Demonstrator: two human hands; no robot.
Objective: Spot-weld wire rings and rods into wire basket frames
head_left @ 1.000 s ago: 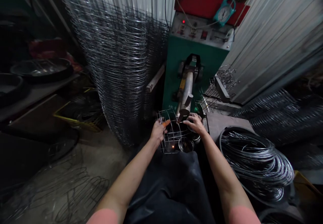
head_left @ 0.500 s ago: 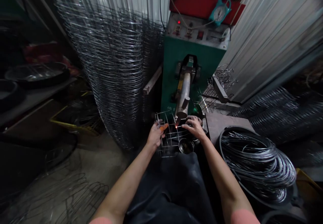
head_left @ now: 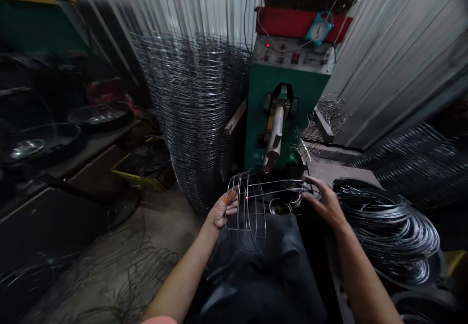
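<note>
My left hand [head_left: 222, 210], an orange wrap on one finger, is closed around the left side of a curved wire frame [head_left: 251, 212] held over my lap. Two long wires reach right from this frame to my right hand [head_left: 323, 200], whose thumb and fingers close about their far end. A small spot on the frame glows red. Above and behind the frame is the metal electrode arm [head_left: 275, 143] of a green spot welder [head_left: 263, 100]; its tip is apart from the wires. A round metal bowl [head_left: 281, 207] sits just below the long wires, partly hidden.
Tall stacks of wire rings [head_left: 193, 109] stand left of the welder. At right lies a coil of cut wire [head_left: 395, 226] in a round tub. Loose wire pieces [head_left: 135, 275] cover the floor at left, near a yellow-edged crate [head_left: 141, 173]. A blue dial [head_left: 319, 29] hangs on the welder.
The wire frame has come away from the electrode tip, toward me, and turned. My right hand has moved right to the end of the long wires. The head view has shifted left.
</note>
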